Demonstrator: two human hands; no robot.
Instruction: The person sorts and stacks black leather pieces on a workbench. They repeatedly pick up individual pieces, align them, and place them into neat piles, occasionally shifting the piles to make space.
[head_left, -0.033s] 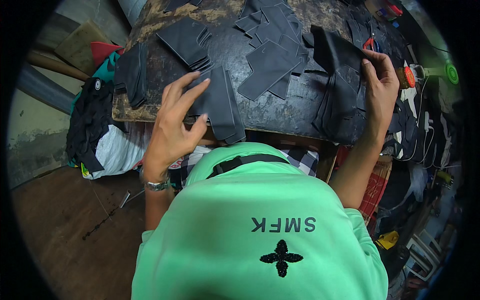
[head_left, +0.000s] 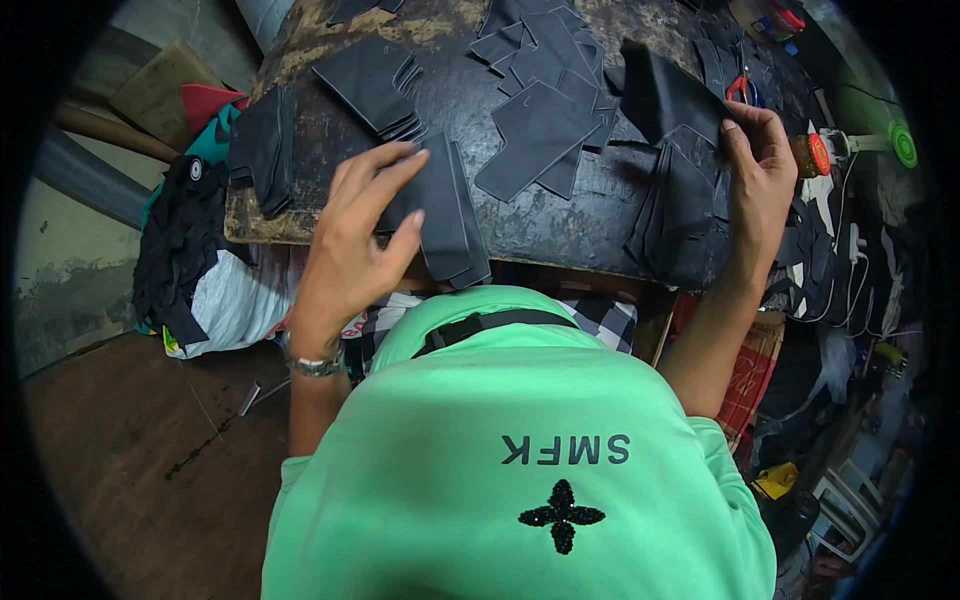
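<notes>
Hands on black cut fabric pieces, dark worn worktable point(head_left: 520, 225).
Left hand point(head_left: 352, 235), fingers spread, presses flat stacked black fabric strips point(head_left: 448, 215) at table's near edge; right hand point(head_left: 762, 170) pinches folded black fabric panel point(head_left: 680, 195).

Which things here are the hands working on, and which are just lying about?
In hand:
- left hand on the folded black pieces at the table's near edge
- right hand on the black fabric stack

Lying about:
- loose black cut pieces
- stack of black pieces
- red-handled scissors
- clothes pile beside the table
</notes>
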